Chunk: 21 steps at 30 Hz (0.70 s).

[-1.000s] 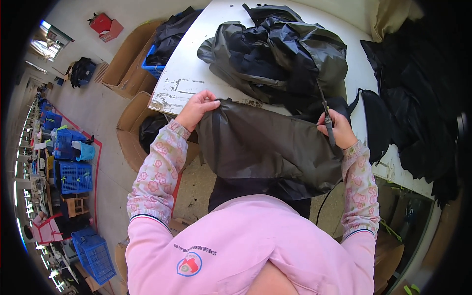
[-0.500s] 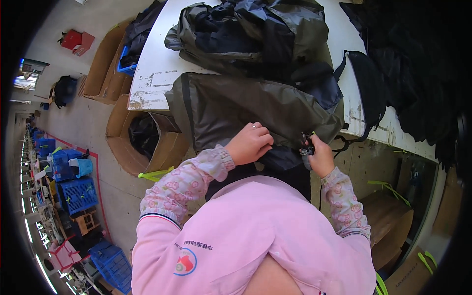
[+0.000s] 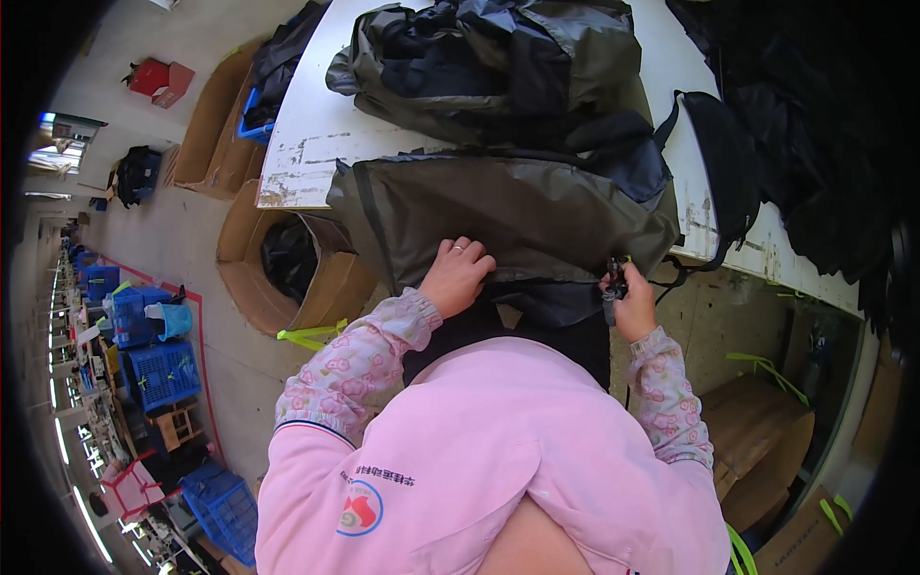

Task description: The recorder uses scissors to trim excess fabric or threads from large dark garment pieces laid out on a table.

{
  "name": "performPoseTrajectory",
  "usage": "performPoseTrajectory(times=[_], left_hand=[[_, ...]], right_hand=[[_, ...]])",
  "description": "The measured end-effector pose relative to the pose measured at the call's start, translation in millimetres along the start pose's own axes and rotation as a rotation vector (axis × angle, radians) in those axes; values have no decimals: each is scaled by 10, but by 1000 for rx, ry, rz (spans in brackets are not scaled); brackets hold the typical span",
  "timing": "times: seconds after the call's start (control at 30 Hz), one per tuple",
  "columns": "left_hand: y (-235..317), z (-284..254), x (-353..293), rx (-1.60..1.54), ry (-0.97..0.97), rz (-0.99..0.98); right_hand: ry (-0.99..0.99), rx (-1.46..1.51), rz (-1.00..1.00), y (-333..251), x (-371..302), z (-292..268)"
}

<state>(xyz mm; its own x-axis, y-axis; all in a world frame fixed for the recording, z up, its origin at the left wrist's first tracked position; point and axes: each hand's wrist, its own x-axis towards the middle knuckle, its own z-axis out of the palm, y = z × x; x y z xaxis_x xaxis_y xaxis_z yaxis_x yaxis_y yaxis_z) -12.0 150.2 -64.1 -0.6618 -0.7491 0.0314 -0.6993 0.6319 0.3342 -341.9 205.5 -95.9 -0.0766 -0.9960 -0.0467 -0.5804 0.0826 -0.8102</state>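
A dark olive-brown bag of thin shiny fabric lies across the near edge of the white table, its near side hanging toward me. My left hand is closed at the bag's lower edge, fingers curled over the fabric, with a ring on one finger. My right hand grips a small black and grey tool at the bag's right end; its exact kind is too small to make out. Between my hands hangs a darker flap of the fabric.
More olive and black bags are heaped farther back on the white table. A black strap piece and dark fabric lie at right. Cardboard boxes stand at left, blue crates farther off. Another cardboard box is at lower right.
My left hand has moved left along the bag's lower edge. The right hand with the tool has shifted slightly right, and the bag's near side looks flatter.
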Motion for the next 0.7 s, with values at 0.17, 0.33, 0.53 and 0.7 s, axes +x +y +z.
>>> performPoseTrajectory(times=[0.17, 0.33, 0.53, 0.7], left_hand=[[-127, -3, -351, -30, 147, -73], [-167, -40, -595, -29, 132, -167], [341, -23, -6, -276, 296, 100], [561, 124, 487, -383, 280, 204]], right_hand=[[24, -15, 26, -227, 37, -146], [15, 46, 38, -276, 43, -206], [-23, 93, 4, -540, 25, -301], [-85, 147, 3, -806, 1, -445]])
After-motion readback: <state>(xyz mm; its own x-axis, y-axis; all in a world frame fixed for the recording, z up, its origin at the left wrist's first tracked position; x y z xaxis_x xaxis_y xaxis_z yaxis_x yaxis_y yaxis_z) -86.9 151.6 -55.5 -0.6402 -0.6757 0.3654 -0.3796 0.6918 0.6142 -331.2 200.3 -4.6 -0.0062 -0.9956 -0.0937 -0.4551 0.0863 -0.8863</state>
